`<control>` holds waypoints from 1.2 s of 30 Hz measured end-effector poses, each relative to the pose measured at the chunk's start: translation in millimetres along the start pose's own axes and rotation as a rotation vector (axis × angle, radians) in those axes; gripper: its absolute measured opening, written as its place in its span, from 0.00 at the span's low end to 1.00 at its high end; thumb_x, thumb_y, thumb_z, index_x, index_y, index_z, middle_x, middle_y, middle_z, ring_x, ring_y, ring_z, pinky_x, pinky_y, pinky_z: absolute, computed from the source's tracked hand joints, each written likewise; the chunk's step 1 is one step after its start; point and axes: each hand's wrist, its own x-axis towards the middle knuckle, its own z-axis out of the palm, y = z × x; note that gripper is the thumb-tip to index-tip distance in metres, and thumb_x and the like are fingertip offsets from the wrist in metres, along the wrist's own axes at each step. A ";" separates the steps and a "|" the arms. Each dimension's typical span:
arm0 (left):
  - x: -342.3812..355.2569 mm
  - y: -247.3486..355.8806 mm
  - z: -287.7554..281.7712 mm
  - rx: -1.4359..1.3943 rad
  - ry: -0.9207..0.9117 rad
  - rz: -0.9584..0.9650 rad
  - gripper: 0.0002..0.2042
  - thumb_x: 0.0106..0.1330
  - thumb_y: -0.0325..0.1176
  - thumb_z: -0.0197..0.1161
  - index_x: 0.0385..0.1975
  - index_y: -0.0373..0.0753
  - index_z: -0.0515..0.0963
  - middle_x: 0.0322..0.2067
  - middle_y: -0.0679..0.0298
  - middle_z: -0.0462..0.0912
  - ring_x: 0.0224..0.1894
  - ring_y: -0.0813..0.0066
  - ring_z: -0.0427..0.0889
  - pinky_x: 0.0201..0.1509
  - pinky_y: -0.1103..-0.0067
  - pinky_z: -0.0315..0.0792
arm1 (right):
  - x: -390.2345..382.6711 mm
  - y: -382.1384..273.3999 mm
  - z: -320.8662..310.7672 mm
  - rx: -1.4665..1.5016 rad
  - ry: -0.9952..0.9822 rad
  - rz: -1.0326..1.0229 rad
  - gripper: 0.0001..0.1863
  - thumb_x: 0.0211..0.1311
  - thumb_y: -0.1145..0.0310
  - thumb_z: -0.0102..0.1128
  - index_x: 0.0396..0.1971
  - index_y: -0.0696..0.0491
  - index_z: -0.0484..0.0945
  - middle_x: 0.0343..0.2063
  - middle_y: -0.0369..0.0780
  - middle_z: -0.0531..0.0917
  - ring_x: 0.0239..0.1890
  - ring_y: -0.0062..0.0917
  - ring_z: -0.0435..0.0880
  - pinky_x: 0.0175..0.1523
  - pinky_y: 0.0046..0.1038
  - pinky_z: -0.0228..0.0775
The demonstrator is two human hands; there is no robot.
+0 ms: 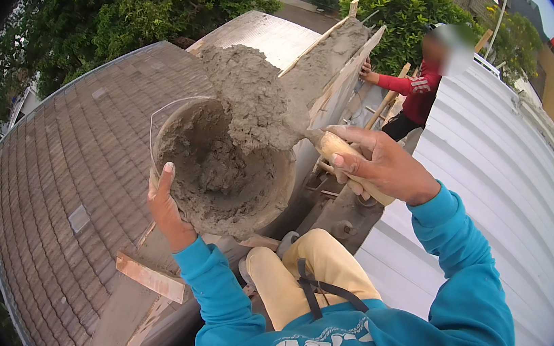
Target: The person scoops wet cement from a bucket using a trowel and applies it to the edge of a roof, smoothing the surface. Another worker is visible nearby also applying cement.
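Observation:
A round bucket (278, 207), tilted so its mouth faces me, is caked inside with wet grey mortar (216, 166). My left hand (169, 212) is closed on its left side, thumb along the rim and the other fingers mostly hidden. A thin wire handle (152, 125) arcs at the bucket's upper left. In my right hand (387, 165), the fingers wrap round the wooden handle of a trowel (334, 149). Its blade is hidden by a large heap of mortar (251, 98) over the bucket's far rim.
Beyond the bucket runs a wall top with mortar (331, 53) between wooden form boards (362, 56). A person in a red top (423, 87) touches the right board. A brown tiled roof (78, 178) slopes at left, white corrugated sheeting (488, 176) at right. A plank (152, 277) lies near my left forearm.

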 end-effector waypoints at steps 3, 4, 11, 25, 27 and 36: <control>-3.7 -0.5 -0.5 0.063 0.044 0.019 0.20 0.66 0.29 0.62 0.57 0.29 0.74 0.51 0.55 0.82 0.50 0.65 0.84 0.55 0.72 0.78 | 13.0 0.9 -36.7 -0.030 0.129 -0.012 0.32 0.70 0.51 0.60 0.66 0.55 0.68 0.28 0.35 0.77 0.22 0.14 0.73 0.28 0.19 0.69; -5.5 -0.5 -0.8 0.054 0.042 0.012 0.20 0.66 0.29 0.62 0.57 0.29 0.74 0.51 0.55 0.82 0.50 0.65 0.83 0.55 0.72 0.77 | 22.0 3.3 -52.2 -0.045 0.173 -0.026 0.32 0.70 0.51 0.60 0.66 0.55 0.68 0.28 0.35 0.77 0.22 0.14 0.74 0.28 0.19 0.69; -15.2 2.8 17.9 0.131 0.155 0.068 0.23 0.63 0.30 0.66 0.57 0.28 0.75 0.47 0.57 0.83 0.45 0.70 0.83 0.52 0.76 0.76 | 155.0 55.5 -196.4 0.514 0.314 -0.057 0.20 0.75 0.60 0.52 0.58 0.54 0.65 0.32 0.40 0.75 0.21 0.17 0.74 0.19 0.20 0.71; -24.2 -8.8 11.0 0.207 0.243 0.148 0.28 0.64 0.33 0.67 0.61 0.25 0.70 0.51 0.54 0.80 0.51 0.68 0.80 0.58 0.75 0.73 | 269.6 128.2 -316.0 0.256 0.415 0.009 0.17 0.70 0.54 0.55 0.44 0.53 0.73 0.22 0.39 0.77 0.21 0.24 0.78 0.29 0.35 0.76; -23.2 -9.9 14.1 0.237 0.254 0.153 0.28 0.64 0.34 0.66 0.61 0.25 0.69 0.52 0.54 0.79 0.52 0.68 0.80 0.59 0.76 0.72 | 241.4 121.2 -326.3 -0.374 0.573 -0.098 0.18 0.67 0.56 0.58 0.48 0.54 0.74 0.23 0.41 0.79 0.28 0.32 0.83 0.36 0.41 0.77; -19.0 -10.9 9.2 0.230 0.299 0.119 0.28 0.64 0.33 0.66 0.61 0.25 0.69 0.52 0.54 0.78 0.53 0.69 0.79 0.59 0.76 0.72 | 176.6 127.3 -351.8 -1.628 0.946 0.191 0.25 0.56 0.69 0.61 0.57 0.43 0.72 0.42 0.46 0.79 0.43 0.45 0.85 0.44 0.46 0.78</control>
